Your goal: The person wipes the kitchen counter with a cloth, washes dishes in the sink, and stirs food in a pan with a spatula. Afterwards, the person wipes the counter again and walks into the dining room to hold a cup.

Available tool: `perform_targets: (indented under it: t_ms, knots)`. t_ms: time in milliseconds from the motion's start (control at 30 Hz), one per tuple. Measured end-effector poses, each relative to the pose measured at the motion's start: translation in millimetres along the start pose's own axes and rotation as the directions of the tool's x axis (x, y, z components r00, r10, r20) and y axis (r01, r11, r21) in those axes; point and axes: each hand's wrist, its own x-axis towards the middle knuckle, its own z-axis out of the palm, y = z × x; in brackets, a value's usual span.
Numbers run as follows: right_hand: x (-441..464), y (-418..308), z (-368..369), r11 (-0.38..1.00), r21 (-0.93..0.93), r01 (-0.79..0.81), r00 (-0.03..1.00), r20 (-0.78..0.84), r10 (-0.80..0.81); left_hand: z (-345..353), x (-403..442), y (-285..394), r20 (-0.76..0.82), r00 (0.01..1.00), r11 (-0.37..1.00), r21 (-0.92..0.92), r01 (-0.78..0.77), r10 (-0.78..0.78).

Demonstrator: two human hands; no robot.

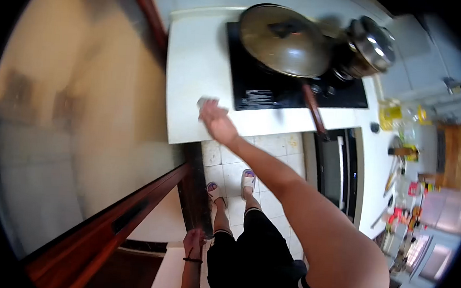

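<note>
With twelve o'clock at the top of the view, the right hand (pixel 219 123) reaches over the white counter (pixel 192 62), fingers extended against a small pale item (pixel 208 99) at its eleven; I cannot tell if they grip it. The lidded pan (pixel 278 46) crowds the cooktop (pixel 291 101) at one, its handle (pixel 313 109) jutting past the counter edge near three; the steel pot (pixel 374 44) sits at two, the oven (pixel 331 160) at four, the wooden door frame (pixel 98 236) at seven. The left hand (pixel 194 241) hangs at six, its finger state unclear.
</note>
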Motion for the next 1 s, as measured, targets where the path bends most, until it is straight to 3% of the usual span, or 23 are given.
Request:
perform_targets:
  t_ms: [33, 100, 167, 200, 233, 267, 300, 333, 367, 433, 467, 500, 633, 667, 700, 800, 867, 900, 933, 967, 1000]
  knots:
    - [-19.2, -7.2, -29.9, 0.974, 0.22, 0.056, 0.998, -0.041, -0.048, 8.2, 0.3, 11.1, 0.033, 0.999, 1.0, 0.03, -0.007, 0.006]
    - [-70.8, 9.5, -58.5, 0.942, 0.337, -0.017, 0.998, 0.062, -0.005, 26.4, -0.7, 28.9, 0.212, 0.963, 0.986, -0.01, -0.168, 0.167]
    - [-137.8, 54.2, -53.9, 0.942, 0.301, -0.152, 0.986, -0.02, 0.165, 42.9, 1.5, 62.8, 0.272, 0.946, 0.973, 0.096, -0.208, 0.176]
    - [-186.8, 105.3, -10.6, 0.958, -0.242, -0.154, 0.976, 0.116, 0.186, 47.0, -4.3, 77.1, 0.302, 0.935, 0.964, 0.131, -0.232, 0.184]
    - [-221.1, 126.1, -48.2, 0.671, 0.275, -0.689, 0.723, 0.189, 0.665, 53.0, -6.9, 89.0, 0.336, 0.922, 0.953, 0.163, -0.256, 0.19]
    - [-241.7, 149.6, -96.2, 0.508, 0.286, -0.812, 0.554, 0.108, 0.825, 52.8, 3.9, 89.0, 0.361, 0.912, 0.944, 0.185, -0.272, 0.192]
    - [-277.0, 171.8, -119.6, 0.354, 0.146, -0.924, 0.368, 0.076, 0.927, 52.8, 8.6, 90.4, 0.401, 0.896, 0.934, 0.204, -0.293, 0.194]
    - [-320.6, 189.5, -133.3, 0.081, 0.305, -0.949, 0.104, 0.058, 0.993, 54.2, 10.4, 90.6, 0.397, 0.901, 0.93, 0.235, -0.283, 0.174]
    - [-354.3, 200.9, -148.4, -0.179, 0.463, -0.868, -0.159, 0.082, 0.984, 61.1, 12.8, 90.3, 0.392, 0.907, 0.925, 0.264, -0.274, 0.157]
    - [-384.7, 172.4, -232.3, -0.258, 0.681, -0.686, -0.225, 0.139, 0.964, 70.6, 5.2, 86.2, 0.406, 0.905, 0.911, 0.316, -0.266, 0.124]
    - [-407.0, 168.1, -248.5, -0.331, 0.876, -0.35, -0.134, 0.303, 0.944, 90.6, 2.6, 87.6, 0.426, 0.898, 0.884, 0.373, -0.281, 0.106]
    - [-406.0, 149.1, -294.4, -0.376, 0.919, -0.115, -0.002, 0.378, 0.926, 112.6, -5.5, 88.1, 0.439, 0.894, 0.853, 0.431, -0.293, 0.085]
    - [-456.6, 121.0, -356.9, -0.403, 0.877, 0.262, 0.116, 0.386, 0.915, 219.8, -57.9, 68.5, 0.686, 0.726, 0.823, 0.389, -0.414, 0.041]
    - [-470.0, 115.9, -371.9, -0.401, 0.872, 0.282, 0.219, 0.349, 0.911, 258.3, -75.8, 62.8, 0.729, 0.684, 0.8, 0.399, -0.448, 0.02]
    - [-479.2, 111.5, -385.3, -0.398, 0.849, 0.346, 0.183, 0.355, 0.917, 293.2, -91.9, 53.7, 0.76, 0.65, 0.773, 0.417, -0.478, -0.008]
    - [-518.5, 99.8, -416.6, -0.427, 0.752, 0.503, 0.216, 0.369, 0.904, 390.5, -141.6, 11.1, 0.816, 0.565, 0.746, 0.452, -0.489, -0.123]
    - [-548.2, 92.9, -441.8, -0.464, 0.695, 0.549, 0.289, 0.363, 0.886, 446.8, -186.5, -24.5, 0.887, 0.441, 0.732, 0.391, -0.557, -0.137]
    - [-568.2, 95.7, -448.3, -0.466, 0.678, 0.568, 0.329, 0.333, 0.884, 475.7, -220.5, -41.3, 0.884, 0.419, 0.806, 0.396, -0.44, -0.206]
    - [-582.3, 95.5, -458.5, -0.442, 0.675, 0.591, 0.292, 0.332, 0.897, 497.4, -246.8, -55.4, 0.878, 0.393, 0.859, 0.407, -0.311, -0.274]
    - [-594.5, 95.9, -471.2, -0.417, 0.691, 0.59, 0.249, 0.336, 0.908, 517.2, -256.3, -69.8, 0.871, 0.382, 0.842, 0.437, -0.316, -0.309]
    - [-608.9, 98.3, -481.0, -0.393, 0.71, 0.584, 0.207, 0.338, 0.918, 536.5, -265.8, -85.1, 0.901, 0.295, 0.883, 0.396, -0.252, -0.319]
